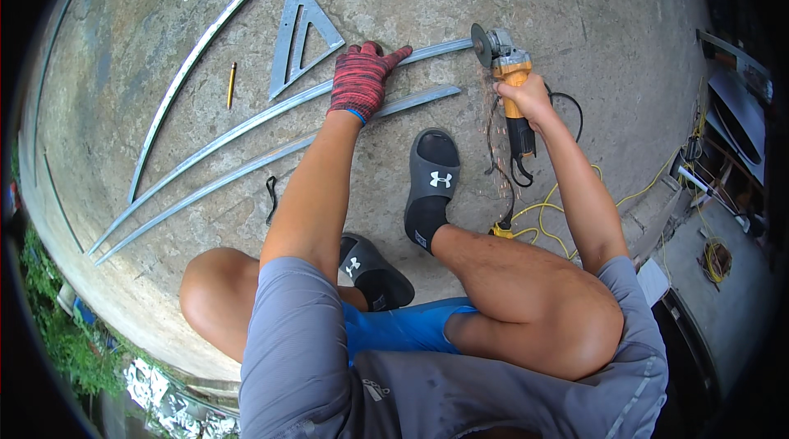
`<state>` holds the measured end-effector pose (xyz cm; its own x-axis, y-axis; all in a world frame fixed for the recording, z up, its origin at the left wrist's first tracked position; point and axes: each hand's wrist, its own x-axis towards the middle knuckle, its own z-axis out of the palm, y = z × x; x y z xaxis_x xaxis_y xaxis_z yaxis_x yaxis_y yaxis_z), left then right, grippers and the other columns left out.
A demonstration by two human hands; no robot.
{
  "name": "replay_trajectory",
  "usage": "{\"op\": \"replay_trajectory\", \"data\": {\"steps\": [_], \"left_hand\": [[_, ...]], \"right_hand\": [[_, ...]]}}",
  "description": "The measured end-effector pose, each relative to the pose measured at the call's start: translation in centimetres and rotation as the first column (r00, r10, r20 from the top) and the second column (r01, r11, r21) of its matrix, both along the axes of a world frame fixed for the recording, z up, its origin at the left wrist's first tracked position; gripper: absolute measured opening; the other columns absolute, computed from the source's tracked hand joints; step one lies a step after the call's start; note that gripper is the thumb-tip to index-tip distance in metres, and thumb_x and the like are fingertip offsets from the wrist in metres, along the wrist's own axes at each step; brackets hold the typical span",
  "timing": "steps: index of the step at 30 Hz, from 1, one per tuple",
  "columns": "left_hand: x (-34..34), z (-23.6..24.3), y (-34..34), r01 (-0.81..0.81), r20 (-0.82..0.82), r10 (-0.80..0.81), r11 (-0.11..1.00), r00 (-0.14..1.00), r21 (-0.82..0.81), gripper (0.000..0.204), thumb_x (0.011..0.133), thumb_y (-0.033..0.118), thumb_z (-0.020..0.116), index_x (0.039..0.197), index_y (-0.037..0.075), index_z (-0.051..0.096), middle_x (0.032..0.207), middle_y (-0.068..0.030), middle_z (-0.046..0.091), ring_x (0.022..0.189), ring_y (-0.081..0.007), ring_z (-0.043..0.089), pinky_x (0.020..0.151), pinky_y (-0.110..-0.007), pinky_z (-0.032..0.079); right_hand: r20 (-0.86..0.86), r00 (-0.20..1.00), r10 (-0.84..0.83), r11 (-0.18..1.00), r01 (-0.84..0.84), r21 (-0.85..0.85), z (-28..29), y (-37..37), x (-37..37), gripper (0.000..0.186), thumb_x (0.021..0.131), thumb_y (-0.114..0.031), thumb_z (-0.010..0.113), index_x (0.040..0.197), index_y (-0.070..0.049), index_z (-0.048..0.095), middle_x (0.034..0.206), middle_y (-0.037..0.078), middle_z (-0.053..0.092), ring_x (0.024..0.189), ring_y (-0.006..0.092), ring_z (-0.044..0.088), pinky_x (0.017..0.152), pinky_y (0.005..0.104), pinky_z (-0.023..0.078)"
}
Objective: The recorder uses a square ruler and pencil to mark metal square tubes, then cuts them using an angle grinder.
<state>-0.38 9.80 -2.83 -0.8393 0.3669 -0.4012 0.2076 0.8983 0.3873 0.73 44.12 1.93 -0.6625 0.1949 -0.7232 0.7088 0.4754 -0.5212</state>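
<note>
The left hand, in a red-and-black knitted glove [362,81], lies over a long, curved, silver metal strip [444,49] on the grey concrete floor [189,36]. Its thumb is spread along the strip toward the right; whether the fingers curl beneath it cannot be told. The bare right hand [528,99] is wrapped around the body of a yellow, grey and black angle grinder [516,77]. The grinder's dark round disc [481,44] stands at the strip's right end, and sparks [500,180] scatter below.

Hazards:

1. Workpiece shift. No clamp is visible on the strip. Light or uneven pressure from the gloved hand could allow it to rock or twist and pinch the disc.

2. Kickback. A pinched disc could jerk the grinder. The single-handed grip would offer limited resistance.

3. Glove entanglement. The outstretched thumb points toward the disc; a slip along the strip could bring the knitted fabric into contact with it.

4. Burns. Sparks pass beside the right foot in a black slide sandal with a black sock [436,172]. The bare shin and forearm lack cover.

5. Cord damage. The black power cord [581,122] and yellow extension cord [544,207] lie near the work; sparks or a dropped disc could damage their insulation.
</note>
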Motion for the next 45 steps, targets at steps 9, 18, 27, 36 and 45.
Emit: {"op": "replay_trajectory", "data": {"steps": [9,18,27,36,45], "left_hand": [[0.03,-0.33,-0.18,-0.001,-0.055,0.003,1.0,0.998,0.023,0.062,0.097,0.008,0.063,0.148,0.042,0.059,0.129,-0.0147,0.066,0.114,-0.0363,0.066,0.099,-0.046,0.054],[-0.16,-0.1,-0.02,0.003,0.036,-0.003,1.0,0.999,-0.011,0.071,0.094,0.003,0.059,0.152,0.044,0.054,0.138,-0.0137,0.061,0.124,-0.0346,0.062,0.106,-0.047,0.05],[-0.13,0.21,-0.02,0.006,0.026,-0.005,1.0,1.0,-0.006,0.073,0.093,0.002,0.06,0.152,0.045,0.053,0.139,-0.0134,0.061,0.124,-0.0347,0.062,0.106,-0.048,0.049],[-0.16,-0.08,-0.01,0.005,0.03,-0.004,1.0,1.0,-0.015,0.07,0.095,0.005,0.059,0.152,0.045,0.053,0.139,-0.0134,0.061,0.125,-0.0344,0.062,0.106,-0.048,0.049],[-0.08,-0.18,-0.12,0.004,0.031,-0.004,1.0,1.0,0.003,0.067,0.097,0.006,0.058,0.152,0.045,0.054,0.136,-0.0129,0.062,0.124,-0.0336,0.062,0.106,-0.048,0.049]], "right_hand": [[-0.008,1.0,-0.007,1.0,0.007,-0.009,0.09,-0.25,-0.22,0.03,0.081,-0.015,0.085,0.101,0.004,0.072,0.085,0.009,0.073,0.069,0.0177,0.07,0.062,0.0332,0.055],[-0.004,1.0,-0.006,1.0,0.006,-0.009,-0.26,-0.12,-0.43,0.031,0.079,-0.015,0.084,0.1,0.004,0.072,0.087,0.009,0.074,0.07,0.0173,0.07,0.063,0.033,0.055],[-0.015,1.0,-0.013,1.0,0.013,-0.007,0.13,-0.52,-0.72,0.03,0.079,-0.014,0.084,0.101,0.004,0.072,0.088,0.009,0.074,0.07,0.0174,0.07,0.063,0.0332,0.055],[-0.012,1.0,-0.017,1.0,0.017,-0.017,-0.14,-0.35,-0.56,0.029,0.08,-0.014,0.084,0.099,0.004,0.072,0.087,0.009,0.074,0.07,0.0172,0.07,0.063,0.0334,0.055],[-0.017,1.0,-0.017,1.0,0.016,-0.01,0.1,-0.53,-0.51,0.028,0.081,-0.014,0.085,0.099,0.004,0.072,0.086,0.008,0.074,0.069,0.0171,0.07,0.062,0.0332,0.055]]}}
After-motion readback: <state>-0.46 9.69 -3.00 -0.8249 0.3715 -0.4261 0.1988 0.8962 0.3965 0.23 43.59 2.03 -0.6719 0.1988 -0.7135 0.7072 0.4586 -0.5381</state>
